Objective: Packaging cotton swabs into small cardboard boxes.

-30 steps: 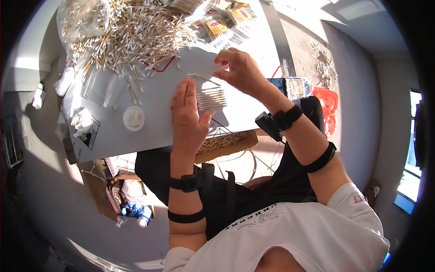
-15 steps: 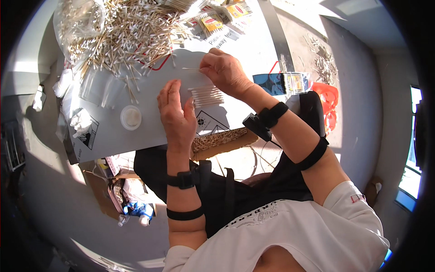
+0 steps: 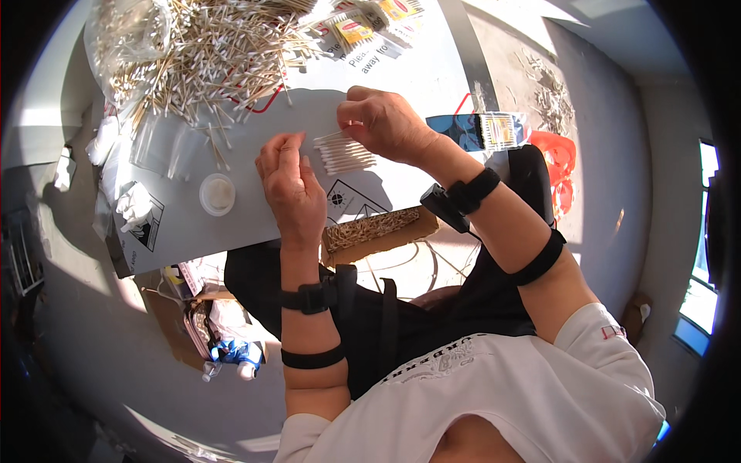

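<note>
A row of cotton swabs (image 3: 346,156) lies side by side on the grey-white tabletop (image 3: 255,231). My right hand (image 3: 384,125) is over the far right end of the row, fingers curled and pinched; whether a swab is between the fingertips is hidden. To the left of the row my left hand (image 3: 292,181) is held palm inward, its fingers loosely bent and its thumb apart, with nothing seen in it. Beyond both hands spreads a large heap of loose cotton swabs (image 3: 224,46). A small round white container (image 3: 218,194) stands left of my left hand.
Packs of swabs (image 3: 355,31) lie at the far edge. On the right is a blue packet (image 3: 455,131) beside another swab pack (image 3: 500,130). Crumpled white tissue (image 3: 137,204) and clear plastic sleeves (image 3: 166,147) are at left. A cardboard box of swabs (image 3: 378,235) sits below the near edge.
My right hand has come down toward the row; the single cotton swab that stuck out of its fingers no longer shows there. My left hand has shifted slightly left, away from the row.
</note>
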Motion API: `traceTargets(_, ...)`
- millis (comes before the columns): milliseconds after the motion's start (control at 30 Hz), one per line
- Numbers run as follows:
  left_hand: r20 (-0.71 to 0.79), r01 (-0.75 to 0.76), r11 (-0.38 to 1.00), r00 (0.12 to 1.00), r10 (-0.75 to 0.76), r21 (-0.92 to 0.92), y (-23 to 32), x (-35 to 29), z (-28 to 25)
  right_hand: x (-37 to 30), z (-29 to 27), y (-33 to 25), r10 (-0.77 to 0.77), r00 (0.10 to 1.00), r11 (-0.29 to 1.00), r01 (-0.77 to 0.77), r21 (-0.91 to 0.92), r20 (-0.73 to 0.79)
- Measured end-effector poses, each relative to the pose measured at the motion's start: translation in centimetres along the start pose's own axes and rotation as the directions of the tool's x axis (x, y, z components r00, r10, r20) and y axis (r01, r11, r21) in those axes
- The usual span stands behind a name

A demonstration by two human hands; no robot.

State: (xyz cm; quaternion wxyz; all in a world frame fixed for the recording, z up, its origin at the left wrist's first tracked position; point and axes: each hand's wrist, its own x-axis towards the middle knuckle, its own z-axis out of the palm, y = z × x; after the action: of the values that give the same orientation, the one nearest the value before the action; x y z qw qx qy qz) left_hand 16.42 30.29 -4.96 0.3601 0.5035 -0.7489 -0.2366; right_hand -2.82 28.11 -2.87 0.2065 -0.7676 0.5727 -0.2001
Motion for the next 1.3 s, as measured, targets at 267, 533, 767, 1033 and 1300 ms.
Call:
traceTargets(267, -0.025, 0.104, 0.733, 0.986, -0.164, -0.672, 1.2, -0.1, 2.4, -3.9, 2.8, -1.0, 0.467, 0.821, 0.6, -0.021, 0.8, -0.328)
traceTargets(533, 0.06, 0.188, 0.58, 0.971, -0.233, -0.792, 2.1, -1.0, 3.5, -3.8, 5.1, -3.9, 0.545, 0.718, 0.558, 0.074, 0.826, -0.433)
traceTargets(767, -0.128, 0.129, 0.667, 0.938, -0.323, -0.734, 2.2, -0.5, 2.5, -1.2, 1.7, -2.6, 0.514, 0.804, 0.751, -0.254, 0.61, -0.298)
traceTargets(1033, -0.14, 0.204, 0.627, 0.879, -0.455, -0.752, 1.0, -0.4, 2.6, 7.3, 3.2, -2.5, 0.287, 0.925, 0.958, -0.285, 0.043, -0.251)
traceTargets(1300, -0.145, 0.221, 0.645, 0.874, -0.464, -0.732, 1.0, 0.1, 1.9, 3.6, 0.4, 1.3, 0.191, 0.975, 0.98, -0.183, 0.078, -0.115)
